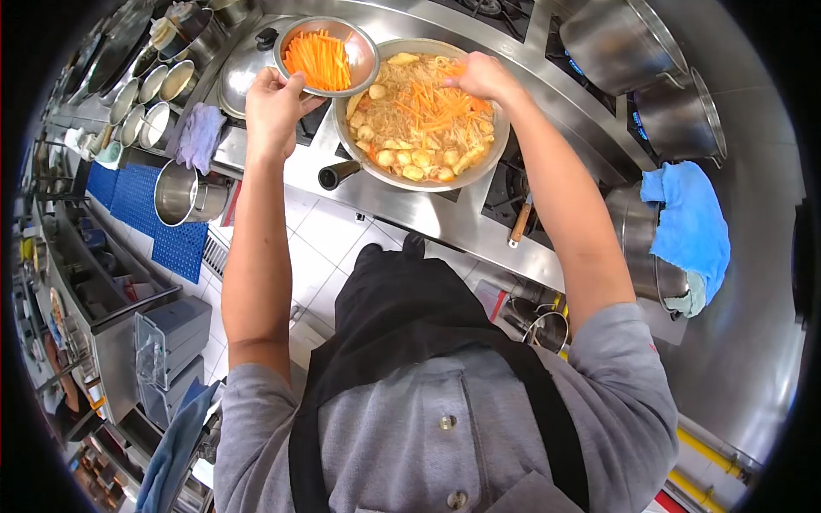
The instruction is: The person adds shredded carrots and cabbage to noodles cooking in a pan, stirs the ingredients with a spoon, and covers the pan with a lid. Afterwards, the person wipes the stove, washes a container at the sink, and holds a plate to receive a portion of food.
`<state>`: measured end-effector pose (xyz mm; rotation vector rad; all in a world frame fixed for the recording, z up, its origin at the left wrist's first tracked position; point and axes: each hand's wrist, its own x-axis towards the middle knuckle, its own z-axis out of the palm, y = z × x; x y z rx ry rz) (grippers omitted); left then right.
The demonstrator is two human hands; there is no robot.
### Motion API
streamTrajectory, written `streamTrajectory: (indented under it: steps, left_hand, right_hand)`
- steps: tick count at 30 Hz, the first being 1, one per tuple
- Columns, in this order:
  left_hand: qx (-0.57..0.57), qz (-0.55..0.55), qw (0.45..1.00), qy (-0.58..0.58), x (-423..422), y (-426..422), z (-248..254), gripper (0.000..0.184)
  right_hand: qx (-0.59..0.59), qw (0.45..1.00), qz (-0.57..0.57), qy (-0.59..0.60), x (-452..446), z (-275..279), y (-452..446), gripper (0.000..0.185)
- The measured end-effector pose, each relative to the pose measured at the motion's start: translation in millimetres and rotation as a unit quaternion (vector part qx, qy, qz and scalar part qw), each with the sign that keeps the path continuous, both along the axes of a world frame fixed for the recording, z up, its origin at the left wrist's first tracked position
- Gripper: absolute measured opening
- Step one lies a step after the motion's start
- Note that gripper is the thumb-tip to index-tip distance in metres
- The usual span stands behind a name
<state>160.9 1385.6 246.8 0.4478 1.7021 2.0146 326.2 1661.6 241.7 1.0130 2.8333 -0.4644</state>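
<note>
My left hand [275, 111] grips the near left rim of a steel bowl [363, 53] that holds orange carrot strips [318, 60]. The bowl is tilted slightly beside the upper left rim of a wide pan [351, 141]. In the pan lie thin noodles [393, 115], round pale balls and yellow pieces, with more carrot strips on top at the right. My right hand [481, 77] is over the pan's upper right part, fingers pressed together at the carrot strips; what they hold, if anything, is hidden. The pan's black handle [339, 174] points down-left.
Large steel pots [620, 43] stand on burners at the upper right, one draped with a blue cloth [688, 227]. A wooden-handled tool [521, 221] lies right of the pan. A domed lid [248, 77], a purple cloth [201, 137] and small bowls are at the left.
</note>
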Motion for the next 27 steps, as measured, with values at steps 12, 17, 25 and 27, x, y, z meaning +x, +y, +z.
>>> streamTrajectory:
  steps: [12,17,25,27]
  left_hand:
    - [0.023,-0.038,0.999,-0.022,-9.8,0.5,4.9,0.018]
    - [0.045,-0.037,0.998,-0.014,-17.1,-12.8,13.9,0.014]
    - [0.053,-0.034,0.998,-0.011,-18.6,-24.7,21.7,0.010]
    - [0.066,-0.036,0.997,-0.013,-19.2,-24.8,19.1,0.010]
  right_hand:
    - [0.060,0.992,-0.057,0.097,-32.1,-10.2,15.8,0.032]
    - [0.160,0.980,-0.081,0.084,-41.9,-38.7,52.8,0.031]
    - [0.055,0.993,-0.101,0.033,-33.8,7.7,0.4,0.031]
    - [0.076,0.991,-0.108,0.003,-32.9,0.7,1.1,0.031]
